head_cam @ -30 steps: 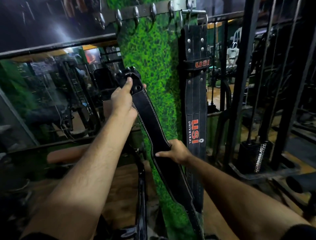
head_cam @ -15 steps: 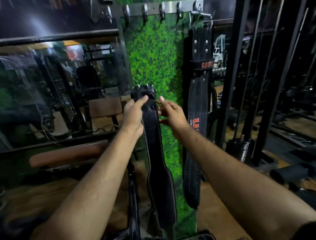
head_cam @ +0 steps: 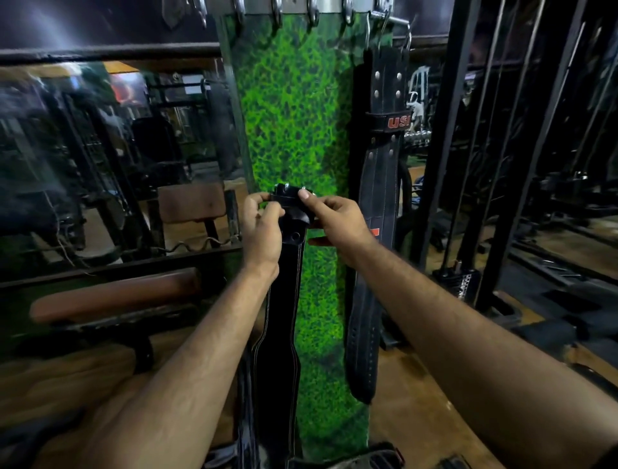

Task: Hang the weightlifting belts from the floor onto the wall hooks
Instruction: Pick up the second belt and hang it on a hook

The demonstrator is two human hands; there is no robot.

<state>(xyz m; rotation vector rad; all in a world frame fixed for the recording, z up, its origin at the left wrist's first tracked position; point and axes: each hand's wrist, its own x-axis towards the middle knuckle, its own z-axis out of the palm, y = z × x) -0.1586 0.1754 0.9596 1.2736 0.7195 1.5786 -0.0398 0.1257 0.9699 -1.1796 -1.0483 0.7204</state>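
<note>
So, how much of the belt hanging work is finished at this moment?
Done: one USI belt hangs from a hook. In hand: the left hand and right hand grip the second belt at its buckle end. Left: lifting it onto a free hook.

Hook rail [head_cam: 329,4]: a metal strip along the top of the green panel [head_cam: 294,110], with a row of bare hooks [head_cam: 277,15] left of the hung belt.
Hung belt [head_cam: 384,174]: black, marked USI in red, hanging from the rail's right end, straight down the green panel's right edge.
Floor [head_cam: 418,432]: brown, below the green panel; dark items at its foot are too dim to identify.
</note>
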